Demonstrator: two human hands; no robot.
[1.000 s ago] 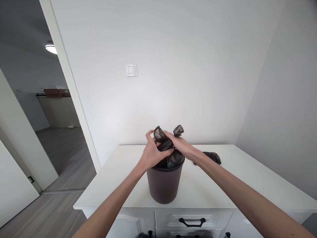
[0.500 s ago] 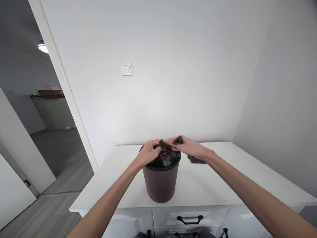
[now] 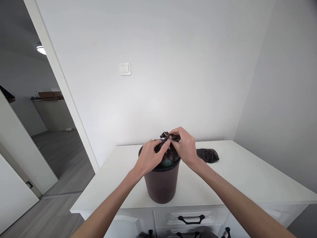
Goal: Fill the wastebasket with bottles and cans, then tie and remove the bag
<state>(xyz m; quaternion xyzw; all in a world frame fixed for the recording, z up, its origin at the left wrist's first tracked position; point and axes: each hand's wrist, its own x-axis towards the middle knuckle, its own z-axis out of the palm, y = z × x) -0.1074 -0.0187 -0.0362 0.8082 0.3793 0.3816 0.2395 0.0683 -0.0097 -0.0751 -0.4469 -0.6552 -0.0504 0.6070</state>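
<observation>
Head view: two bare hands meet over a round, dark brown bin (image 3: 162,186) on a white counter (image 3: 247,172), against a pale wall.
Bin: upright near the counter's front edge, left of its middle; that spot seems to suit both arms, which reach in from either side, with the open top facing up between them.
Black plastic bag (image 3: 167,162): sits inside the bin, its top gathered and drawn up above the black rim; a greenish patch shows through. The bin walls probably hold its body steady, leaving both hands free for the neck.
Left hand (image 3: 150,155): nearly closed over the rim's left side, thumb and forefinger pinching a twisted strand of the bag; the pinch likely stops it slipping down.
Right hand (image 3: 185,145): curled, thumb and fingertips closed on the bag's gathered top, apparently giving the left hand something to pull against. Exact finger contact is too small to tell.
Crumpled black plastic (image 3: 209,155): lies right of the bin, towards the counter's back edge, just beyond the right wrist and seemingly set aside from the work.
</observation>
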